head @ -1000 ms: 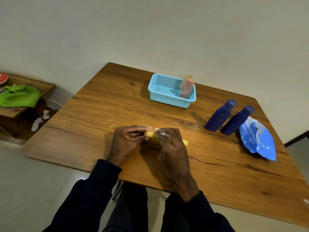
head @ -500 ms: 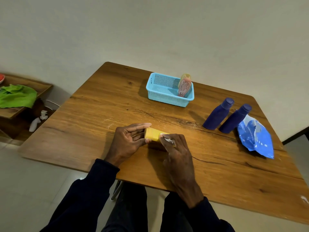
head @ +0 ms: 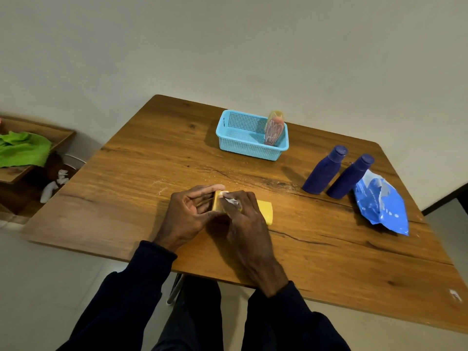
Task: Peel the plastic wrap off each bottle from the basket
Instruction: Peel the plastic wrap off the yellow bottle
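A yellow bottle (head: 266, 211) lies on its side on the wooden table (head: 126, 193) near the front edge. My left hand (head: 188, 214) holds its left end, fingers curled round it. My right hand (head: 243, 219) lies over the bottle's middle and pinches a strip of clear plastic wrap (head: 231, 200) at the top. A light blue basket (head: 243, 145) stands at the back with one wrapped pink bottle (head: 274, 129) leaning in its right corner. Two dark blue bottles (head: 324, 171) (head: 350, 177) stand at the right.
A crumpled blue plastic wrapper (head: 382, 206) lies beside the blue bottles near the table's right edge. A low wooden shelf (head: 35, 171) with a green cloth (head: 22, 150) stands to the left of the table, below it.
My left hand has closed further round the bottle's end, and my right hand has drawn the wrap strip back toward the left end. The bottle has shifted a little.
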